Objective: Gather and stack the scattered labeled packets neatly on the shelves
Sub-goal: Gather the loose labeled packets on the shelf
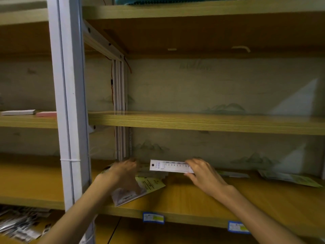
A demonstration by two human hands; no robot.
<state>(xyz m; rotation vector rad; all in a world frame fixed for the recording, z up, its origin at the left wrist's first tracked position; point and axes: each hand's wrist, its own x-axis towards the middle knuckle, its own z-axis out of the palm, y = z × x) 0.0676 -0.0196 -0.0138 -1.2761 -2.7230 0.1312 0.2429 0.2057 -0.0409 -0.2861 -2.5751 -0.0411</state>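
On the lower wooden shelf (193, 199) my right hand (204, 173) pinches the right end of a white labeled packet (167, 166), held on edge above the board. My left hand (123, 171) reaches over a loose pile of yellow-green and grey packets (149, 185) at the shelf's left; its fingers are blurred, so whether it holds any of them is unclear. More packets (288, 179) lie flat at the back right of the same shelf, and a thin one (232, 174) lies just right of my right hand.
A white metal upright (70, 120) stands at the left. The middle shelf (193, 122) runs above my hands; two flat boxes (26, 112) sit on it far left. Blue price tags (153, 217) hang on the lower shelf's front edge. Scattered silver packets (21, 224) lie bottom left.
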